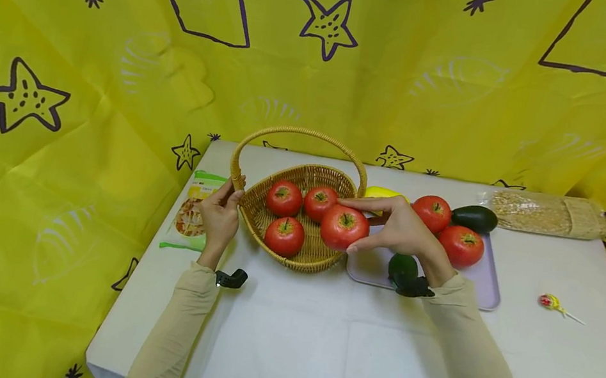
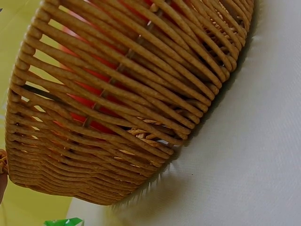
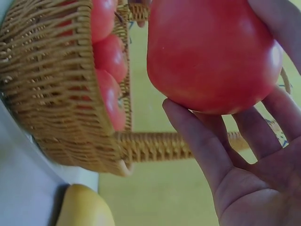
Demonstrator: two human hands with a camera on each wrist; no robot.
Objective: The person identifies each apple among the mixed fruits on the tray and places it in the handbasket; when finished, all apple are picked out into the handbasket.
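Note:
In the head view a wicker basket [image 1: 292, 264] with a tall arched handle stands on the table, holding three red apples, one of them an apple [image 1: 285, 236] near its front. My left hand [image 1: 220, 215] grips the basket at the left foot of its handle. Between the thumb and fingers of my right hand [image 1: 404, 229] is another red apple [image 1: 344, 228], over the basket's right rim. The right wrist view shows this held apple [image 3: 211, 56] above rim height, apart from the basket [image 3: 56, 94]. Slatted basket wall [image 2: 122, 94] fills most of the left wrist view.
Right of the basket, a pale purple tray [image 1: 490, 280] bears two red apples [image 1: 460, 246], dark green avocado-like fruits [image 1: 474, 218] and something yellow [image 1: 386, 193], partly hidden. A green-and-white food packet [image 1: 191, 215] lies left. A grain bag [image 1: 544, 213] and a lollipop [image 1: 553, 303] lie right.

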